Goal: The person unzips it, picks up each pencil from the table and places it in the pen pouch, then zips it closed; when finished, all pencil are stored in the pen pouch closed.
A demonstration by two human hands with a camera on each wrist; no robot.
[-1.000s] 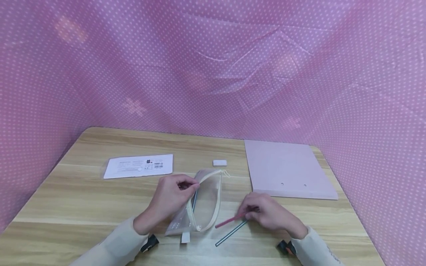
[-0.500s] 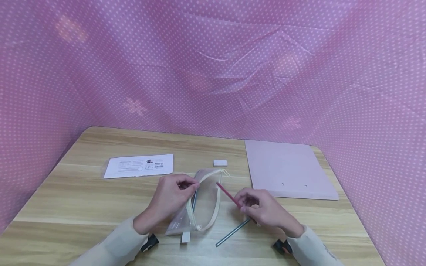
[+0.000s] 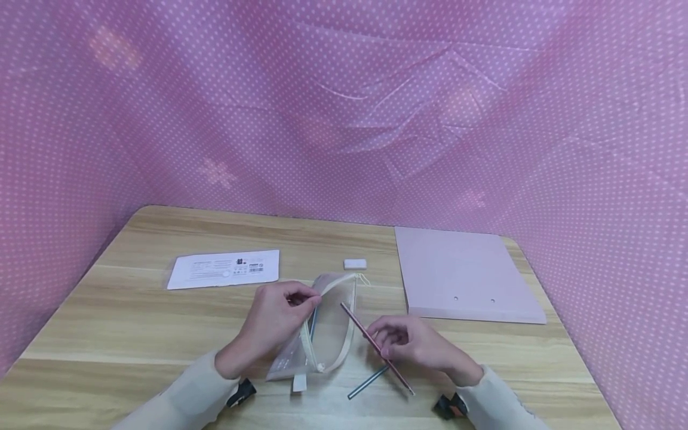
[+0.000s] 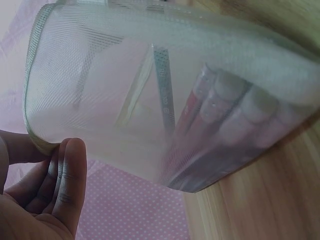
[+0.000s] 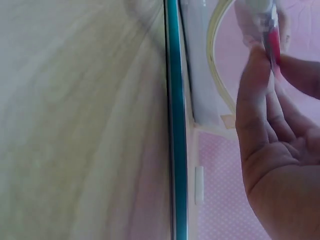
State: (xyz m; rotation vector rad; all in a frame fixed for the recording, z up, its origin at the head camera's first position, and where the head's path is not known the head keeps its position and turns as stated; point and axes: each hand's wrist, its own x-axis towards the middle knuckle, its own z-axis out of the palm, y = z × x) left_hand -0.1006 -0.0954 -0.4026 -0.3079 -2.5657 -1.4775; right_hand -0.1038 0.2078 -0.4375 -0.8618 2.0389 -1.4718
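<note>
My left hand (image 3: 276, 319) pinches the pale zipped edge of a translucent mesh pencil pouch (image 3: 292, 361), whose mouth gapes toward the right. Through the mesh in the left wrist view, a teal pencil (image 4: 164, 82) and several round-ended pens (image 4: 225, 105) show inside. Between thumb and fingers, my right hand (image 3: 419, 343) holds a pink pencil (image 3: 399, 376) at a slant, its upper end at the pouch's opening. Below that hand a teal pencil (image 3: 367, 383) lies on the table, its far end hidden behind the pink one.
A small white block (image 3: 355, 263) like an eraser lies behind the pouch. At the back left is a white printed packet (image 3: 215, 270); a pale pink folder (image 3: 457, 272) covers the right rear of the wooden table (image 3: 134, 334). Pink dotted cloth (image 3: 344, 149) surrounds the table.
My right hand has lifted the pink pencil off the teal one and turned it, so its end now points up-left at the pouch's mouth. The left hand has stayed put.
</note>
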